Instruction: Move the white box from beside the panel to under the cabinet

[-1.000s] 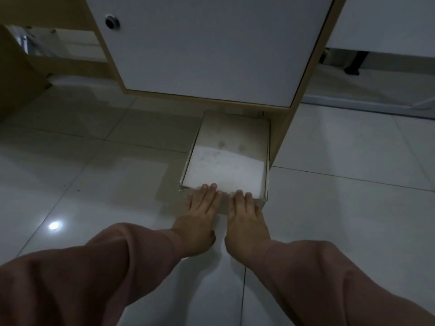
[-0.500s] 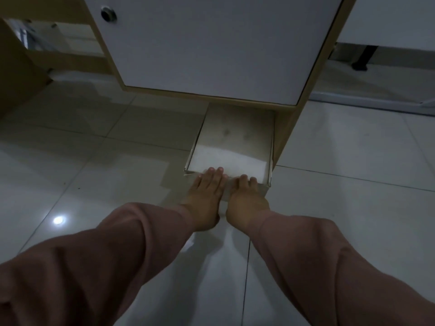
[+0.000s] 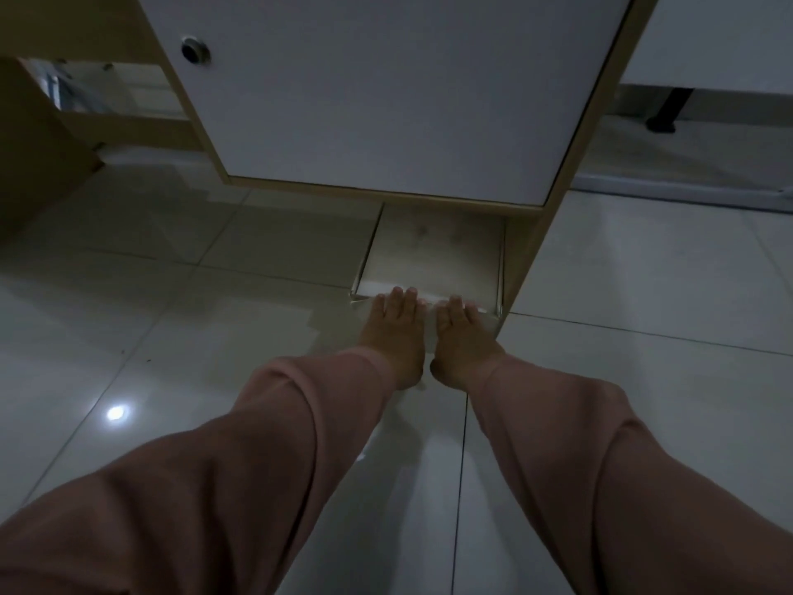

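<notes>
A flat white box lies on the tiled floor, its far part hidden beneath the white-doored cabinet. The box's right side runs along the cabinet's wooden side panel. My left hand and my right hand lie flat side by side against the box's near edge, fingertips resting on its top. Neither hand grips the box; the fingers are extended and pressed to it.
A round metal lock sits at the cabinet door's upper left. A brown wooden panel stands at the far left. Glossy floor tiles spread on both sides, with a light reflection at left. A dark furniture leg stands far right.
Both hands have slid the box away from me, further beneath the cabinet; less of its top shows now. My arms are stretched out further.
</notes>
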Tool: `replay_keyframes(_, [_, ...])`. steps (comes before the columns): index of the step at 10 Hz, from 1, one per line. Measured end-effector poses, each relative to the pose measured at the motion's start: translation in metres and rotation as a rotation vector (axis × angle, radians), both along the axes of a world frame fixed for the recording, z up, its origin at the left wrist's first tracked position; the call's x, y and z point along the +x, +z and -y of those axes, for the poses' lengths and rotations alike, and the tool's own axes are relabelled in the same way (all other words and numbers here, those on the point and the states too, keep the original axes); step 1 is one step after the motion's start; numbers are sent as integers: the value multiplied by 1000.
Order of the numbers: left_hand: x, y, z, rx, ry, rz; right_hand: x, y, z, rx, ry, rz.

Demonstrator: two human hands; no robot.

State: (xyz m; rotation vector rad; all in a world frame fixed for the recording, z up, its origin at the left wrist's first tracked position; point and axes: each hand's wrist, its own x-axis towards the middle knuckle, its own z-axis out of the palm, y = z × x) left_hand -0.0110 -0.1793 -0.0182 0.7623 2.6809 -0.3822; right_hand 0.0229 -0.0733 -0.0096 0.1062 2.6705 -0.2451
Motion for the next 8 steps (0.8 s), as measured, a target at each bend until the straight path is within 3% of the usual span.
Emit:
replay_keyframes(3, [-19, 9, -16, -10, 24, 3, -37, 15, -20, -109, -40, 82])
replay_keyframes(6, [-38, 11, -17, 109, 64, 126, -45, 7, -23, -90, -27, 99])
replay_keyframes(8, [-19, -1, -8, 237, 136, 157, -21, 7, -30, -149, -166, 116])
